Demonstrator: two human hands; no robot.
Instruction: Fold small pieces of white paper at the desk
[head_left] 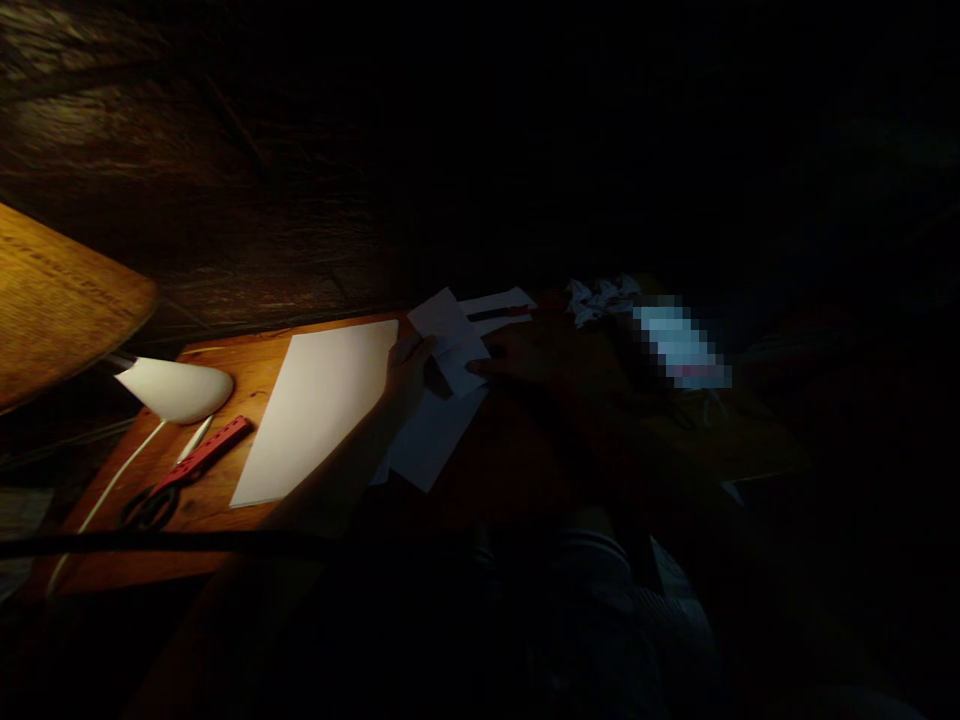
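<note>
Between my two hands is a creased piece of white paper [450,335], tilted above the wooden table. My left hand [407,368] grips its left edge, the thumb lying on the paper. On its lower right edge, my right hand [514,362] pinches it, though deep shadow hides most of those fingers. Beneath my hands lies another sheet of paper [435,440], dimly lit. A stack of white paper [322,400] rests left of my left hand. Behind the held piece are paper strips [502,302] with a dark, narrow object across them.
A lamp with a yellowish shade [67,300] and white base [184,390] stands at the left of the table [247,380]. By it lie a red power strip or ruler-like bar [206,450] and a white cable [112,490]. Crumpled paper [600,298] and a blurred-out bright object [679,345] sit right.
</note>
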